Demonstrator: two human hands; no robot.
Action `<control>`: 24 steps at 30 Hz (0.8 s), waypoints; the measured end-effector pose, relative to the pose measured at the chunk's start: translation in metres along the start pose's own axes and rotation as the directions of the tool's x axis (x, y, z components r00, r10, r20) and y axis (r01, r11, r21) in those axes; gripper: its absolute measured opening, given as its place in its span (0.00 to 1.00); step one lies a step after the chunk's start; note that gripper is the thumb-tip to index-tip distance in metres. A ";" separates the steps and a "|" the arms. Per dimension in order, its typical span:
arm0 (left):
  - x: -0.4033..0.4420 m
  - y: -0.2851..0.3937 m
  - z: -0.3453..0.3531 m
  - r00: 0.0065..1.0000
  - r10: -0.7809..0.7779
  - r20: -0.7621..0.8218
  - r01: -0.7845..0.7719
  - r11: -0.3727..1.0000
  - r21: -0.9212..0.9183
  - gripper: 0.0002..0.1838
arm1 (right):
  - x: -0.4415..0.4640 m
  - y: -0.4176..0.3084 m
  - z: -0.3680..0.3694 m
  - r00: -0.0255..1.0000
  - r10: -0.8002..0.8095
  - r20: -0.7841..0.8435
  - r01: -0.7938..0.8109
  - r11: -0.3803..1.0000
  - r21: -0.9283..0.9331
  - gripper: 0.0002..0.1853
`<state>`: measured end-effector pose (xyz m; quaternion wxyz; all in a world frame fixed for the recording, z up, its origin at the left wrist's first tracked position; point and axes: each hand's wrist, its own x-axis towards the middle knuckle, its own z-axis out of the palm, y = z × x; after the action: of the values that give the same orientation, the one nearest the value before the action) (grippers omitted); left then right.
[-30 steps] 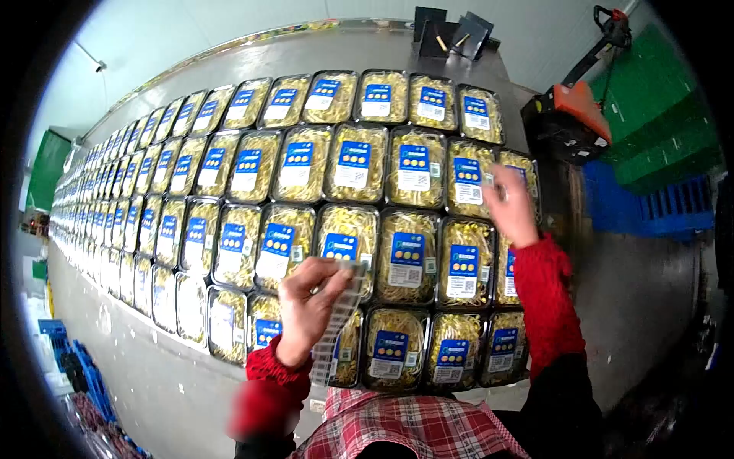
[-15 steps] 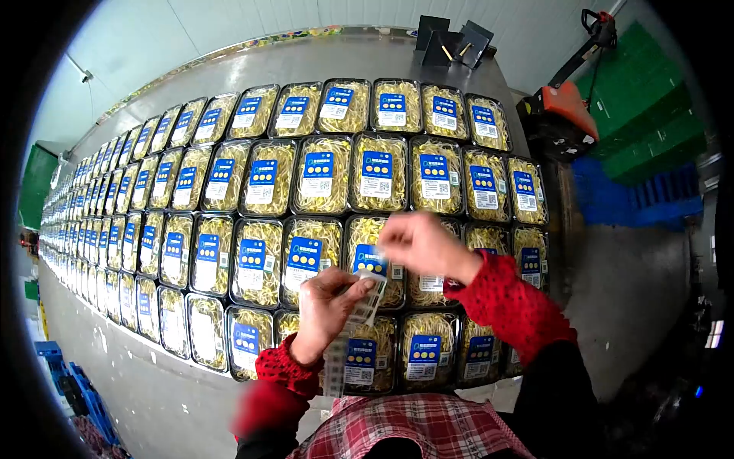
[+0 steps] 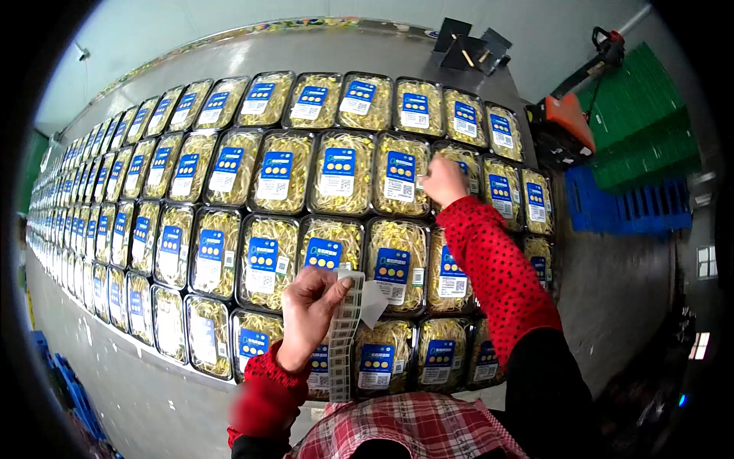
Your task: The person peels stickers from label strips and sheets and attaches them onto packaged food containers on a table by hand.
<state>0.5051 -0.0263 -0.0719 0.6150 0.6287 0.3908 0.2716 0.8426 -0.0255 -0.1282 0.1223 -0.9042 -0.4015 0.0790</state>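
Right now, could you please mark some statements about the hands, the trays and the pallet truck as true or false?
1. The left hand holds a strip of small labels. True.
2. The right hand rests on the checked apron. False: it is out over the trays, by the second row from the far side.
3. The trays show blue and white labels. True.
4. The pallet truck is at the left of the table. False: it is at the right.
5. The trays form a single row. False: there are several rows.
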 end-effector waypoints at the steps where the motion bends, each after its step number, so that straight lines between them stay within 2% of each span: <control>1: 0.003 -0.001 -0.005 0.994 0.104 -0.020 -0.103 0.994 0.044 0.06 | 0.000 -0.009 -0.012 0.999 0.017 0.050 -0.016 0.999 -0.027 0.13; 2: 0.005 0.001 -0.006 0.995 0.083 -0.051 -0.086 0.994 -0.065 0.06 | -0.013 -0.018 -0.022 0.991 -0.129 -0.043 0.127 0.991 -0.053 0.15; 3: 0.007 0.004 -0.006 0.995 0.061 -0.084 -0.075 0.981 -0.178 0.06 | -0.033 -0.034 -0.032 0.966 -0.259 -0.004 0.254 0.947 0.195 0.14; 4: 0.011 0.008 -0.009 0.990 0.107 -0.095 -0.112 0.992 -0.056 0.06 | -0.058 -0.066 -0.052 0.917 -0.320 0.236 0.208 0.892 0.401 0.12; 5: 0.014 0.008 -0.011 0.992 0.098 -0.077 -0.096 0.995 0.034 0.06 | -0.082 -0.083 -0.051 0.819 -0.537 0.204 0.317 0.718 0.620 0.10; 6: 0.015 0.007 -0.010 0.990 0.103 -0.096 -0.102 0.995 0.011 0.05 | -0.098 -0.096 -0.050 0.715 -0.693 0.085 0.475 0.572 0.669 0.08; 9: 0.016 0.003 -0.012 0.989 0.083 -0.123 -0.086 0.996 -0.021 0.06 | -0.112 -0.116 -0.055 0.621 -0.773 0.131 0.471 0.502 0.726 0.06; 12: 0.012 -0.002 -0.016 0.990 0.013 -0.137 -0.016 1.000 -0.019 0.07 | -0.114 -0.120 -0.049 0.590 -0.801 0.103 0.515 0.471 0.717 0.05; 13: 0.013 -0.003 -0.017 0.989 -0.027 -0.148 0.026 1.000 -0.006 0.08 | -0.113 -0.120 -0.048 0.591 -0.800 0.105 0.515 0.474 0.714 0.05; 15: 0.011 -0.005 -0.018 0.988 -0.029 -0.151 0.031 0.999 0.011 0.09 | -0.106 -0.118 -0.043 0.709 -0.696 0.116 0.421 0.550 0.721 0.04; 16: 0.010 -0.015 -0.019 0.990 -0.039 -0.133 0.039 0.999 -0.004 0.09 | -0.090 -0.110 -0.026 0.837 -0.531 0.132 0.266 0.606 0.749 0.05; 17: 0.007 -0.021 -0.019 0.992 -0.049 -0.114 0.047 0.999 -0.019 0.10 | -0.066 -0.104 -0.018 0.920 -0.335 0.203 0.004 0.526 0.850 0.05; 18: 0.004 -0.015 -0.018 0.991 -0.077 -0.112 0.074 0.997 -0.036 0.11 | -0.041 -0.093 0.000 0.963 -0.196 0.183 -0.055 0.522 0.851 0.04; 20: 0.002 -0.007 -0.018 0.992 -0.070 -0.103 0.069 0.998 -0.014 0.11 | -0.014 -0.086 0.024 0.997 -0.040 0.070 -0.025 0.675 0.738 0.07; 21: 0.002 -0.006 -0.019 0.993 -0.066 -0.095 0.067 0.998 0.010 0.11 | -0.010 -0.088 0.031 0.997 -0.041 0.068 -0.023 0.676 0.737 0.07; 24: 0.001 -0.010 -0.025 0.996 -0.061 -0.065 0.062 0.998 0.019 0.09 | -0.010 -0.101 0.037 0.992 0.023 -0.121 0.035 0.891 0.453 0.08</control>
<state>0.4833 -0.0116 -0.0797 0.6034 0.6137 0.4326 0.2685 0.7560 0.0383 -0.1343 0.3548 -0.8525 -0.3664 0.1146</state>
